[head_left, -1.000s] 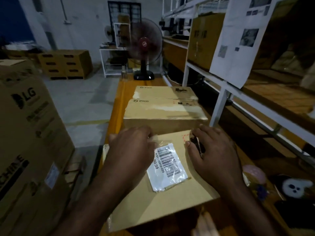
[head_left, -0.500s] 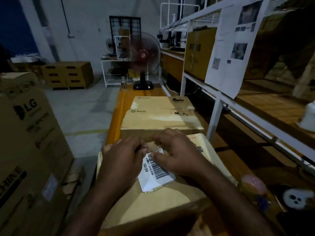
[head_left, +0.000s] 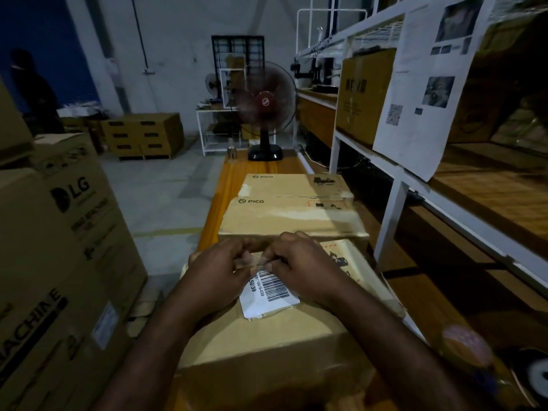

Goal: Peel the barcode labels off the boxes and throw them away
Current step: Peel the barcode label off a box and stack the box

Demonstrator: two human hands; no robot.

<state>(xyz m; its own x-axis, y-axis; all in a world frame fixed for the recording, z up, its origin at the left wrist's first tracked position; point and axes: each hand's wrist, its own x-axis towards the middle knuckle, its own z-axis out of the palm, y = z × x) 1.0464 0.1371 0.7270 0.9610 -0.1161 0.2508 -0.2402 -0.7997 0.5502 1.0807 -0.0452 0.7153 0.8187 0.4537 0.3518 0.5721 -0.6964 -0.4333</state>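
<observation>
At the left edge of the frame stands a printed LG carton (head_left: 68, 232), matt and corrugated. At lower centre the left hand (head_left: 218, 272) curls its fingers and pinches the glossy clear film at the top edge of the barcode label (head_left: 268, 293). This white, round-cornered rectangle lies flat on the smooth brown near box (head_left: 267, 342), its long axis running down-frame from the fingertips. The right hand (head_left: 307, 268), equally near, nips the same edge between curled thumb and forefinger, so the peel likely runs down-frame

Matt brown cardboard box (head_left: 267, 336) carries a glossy white paper label (head_left: 268, 295); the counter (head_left: 225, 185) is smooth, varnished orange wood.
</observation>
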